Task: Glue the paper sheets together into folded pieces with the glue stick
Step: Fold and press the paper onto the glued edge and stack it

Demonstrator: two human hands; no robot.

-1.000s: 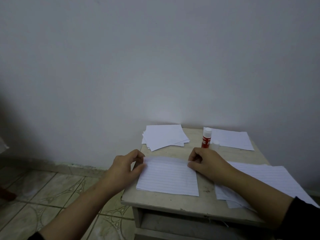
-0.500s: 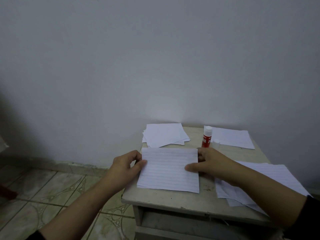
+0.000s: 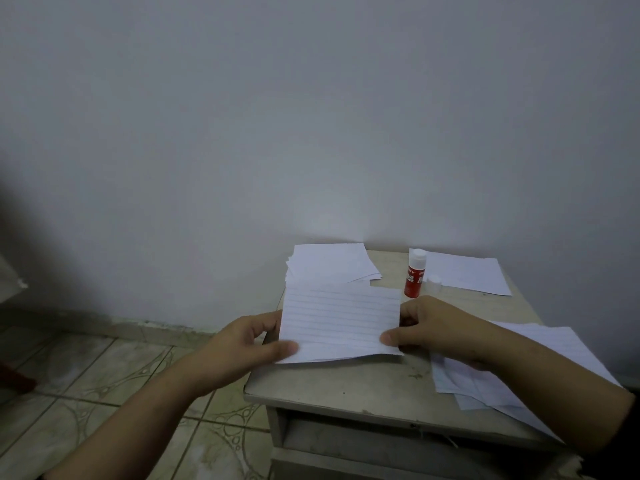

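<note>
Folded lined sheet (image 3: pixel 341 323) now lifted off table (image 3: pixel 346 386), both hands pinching its sides: left (image 3: pixel 242 344), right (image 3: pixel 433 327).

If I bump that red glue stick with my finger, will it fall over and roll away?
Probably yes. The glue stick stands upright on the table, tall and narrow, so a bump would likely tip it. Its round body would then probably roll. Its cap seems to sit beside it, so the bare end might smear the nearby paper.
</note>
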